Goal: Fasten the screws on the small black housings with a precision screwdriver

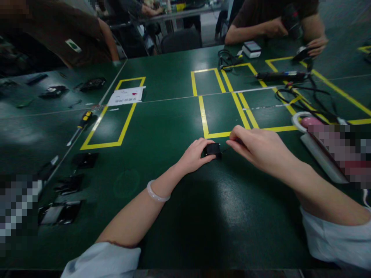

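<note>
Black part: on the surface.
Left hand: we pinch it, thumb opposite fingers.
Right hand: our fingertips press together nearby, contents unclear.
Progress: underway; we cannot tell what's finished or left.

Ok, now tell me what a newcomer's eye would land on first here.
Probably the bright yellow tape outlines on the dark green tabletop, mostly across its far half. Next, near the centre, the bare left hand gripping a small black boxy part, with the bare right hand's fingertips close beside it. Then the yellow-and-black screwdriver at the left, beside a taped outline.
</note>
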The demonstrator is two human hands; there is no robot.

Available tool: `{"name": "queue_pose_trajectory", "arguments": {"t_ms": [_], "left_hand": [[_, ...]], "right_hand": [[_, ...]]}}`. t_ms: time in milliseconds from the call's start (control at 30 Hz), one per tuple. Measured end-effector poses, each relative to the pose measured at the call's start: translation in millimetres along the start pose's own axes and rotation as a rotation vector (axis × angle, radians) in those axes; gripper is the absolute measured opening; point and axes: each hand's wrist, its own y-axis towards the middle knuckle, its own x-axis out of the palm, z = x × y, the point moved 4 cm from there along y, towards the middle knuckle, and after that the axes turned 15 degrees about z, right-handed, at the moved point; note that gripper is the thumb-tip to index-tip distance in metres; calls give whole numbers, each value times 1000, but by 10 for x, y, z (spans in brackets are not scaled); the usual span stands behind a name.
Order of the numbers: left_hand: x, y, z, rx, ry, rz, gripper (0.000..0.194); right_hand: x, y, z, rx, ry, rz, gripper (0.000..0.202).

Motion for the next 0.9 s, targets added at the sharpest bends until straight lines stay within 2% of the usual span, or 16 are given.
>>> {"name": "queue_pose_trajectory", "arguments": {"t_ms": [300, 467, 767, 900], "left_hand": [[-6, 5, 8, -5, 0, -4, 36], [-8, 2, 10, -1, 3, 0, 36], [-11, 2, 16, 5, 6, 3, 37], [-17, 2, 20, 1, 6, -6, 36]], "right_hand": [[-2, -7, -12, 18, 69, 5, 13], [-7, 1, -8, 1, 56, 10, 21], [-3, -9, 2, 29, 130, 5, 11], [-2, -10, 2, 24, 127, -3, 16]]}}
